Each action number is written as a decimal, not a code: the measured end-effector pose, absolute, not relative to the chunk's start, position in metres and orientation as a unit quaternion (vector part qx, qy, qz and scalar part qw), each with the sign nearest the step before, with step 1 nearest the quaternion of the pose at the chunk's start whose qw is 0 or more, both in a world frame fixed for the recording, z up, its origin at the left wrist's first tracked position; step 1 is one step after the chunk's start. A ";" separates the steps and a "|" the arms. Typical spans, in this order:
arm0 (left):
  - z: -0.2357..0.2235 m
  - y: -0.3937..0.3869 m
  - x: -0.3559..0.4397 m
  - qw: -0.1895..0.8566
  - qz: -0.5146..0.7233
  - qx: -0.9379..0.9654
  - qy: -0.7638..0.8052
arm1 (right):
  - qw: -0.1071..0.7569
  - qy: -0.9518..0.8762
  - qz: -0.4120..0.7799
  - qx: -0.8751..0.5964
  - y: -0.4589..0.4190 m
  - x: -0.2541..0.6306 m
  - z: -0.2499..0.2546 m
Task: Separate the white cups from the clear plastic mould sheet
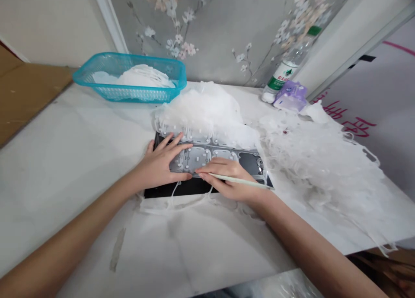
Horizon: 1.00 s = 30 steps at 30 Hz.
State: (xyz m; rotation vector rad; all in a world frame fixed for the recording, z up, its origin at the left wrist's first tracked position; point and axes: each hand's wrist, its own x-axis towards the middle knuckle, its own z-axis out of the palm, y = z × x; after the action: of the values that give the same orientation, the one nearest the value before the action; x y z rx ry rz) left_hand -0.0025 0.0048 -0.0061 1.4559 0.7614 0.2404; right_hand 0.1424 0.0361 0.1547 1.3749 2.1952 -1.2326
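A translucent silicone sheet (207,153) with moulded pads lies on a black mat (194,186) in the middle of the white table. My left hand (162,162) rests flat on the sheet's left part, fingers spread and pressing it down. My right hand (230,181) is closed around a thin pale stick (241,182), whose tip meets the sheet's front edge by my left fingertips. Thin trimmed strips (175,201) hang off the mat's front edge.
A heap of white silicone pieces (207,110) sits behind the mat, and a wide spread of trimmed scrap (324,164) covers the right side. A teal basket (129,75) with white pieces stands at the back left. A bottle (285,69) and purple pack (291,97) stand by the wall.
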 end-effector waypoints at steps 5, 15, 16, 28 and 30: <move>-0.006 0.006 -0.002 0.666 0.105 0.654 0.342 | 0.143 0.761 -0.419 0.474 0.031 0.142 0.153; -0.005 0.005 -0.003 0.680 0.107 0.644 0.333 | 0.255 0.634 -0.509 0.524 0.070 0.153 0.180; -0.005 0.005 -0.004 0.680 0.107 0.644 0.333 | 0.261 0.621 -0.506 0.538 0.073 0.155 0.183; -0.004 0.007 -0.003 0.673 0.100 0.649 0.341 | 0.196 0.579 -0.527 0.590 0.060 0.156 0.169; -0.004 0.006 -0.004 0.674 0.101 0.648 0.340 | 0.196 0.589 -0.520 0.587 0.061 0.154 0.170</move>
State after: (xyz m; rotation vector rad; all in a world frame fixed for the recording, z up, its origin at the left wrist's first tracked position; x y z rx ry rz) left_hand -0.0037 0.0064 -0.0043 1.4578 0.7663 0.2278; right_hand 0.1544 0.0607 0.1701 1.6448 1.6486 -1.4560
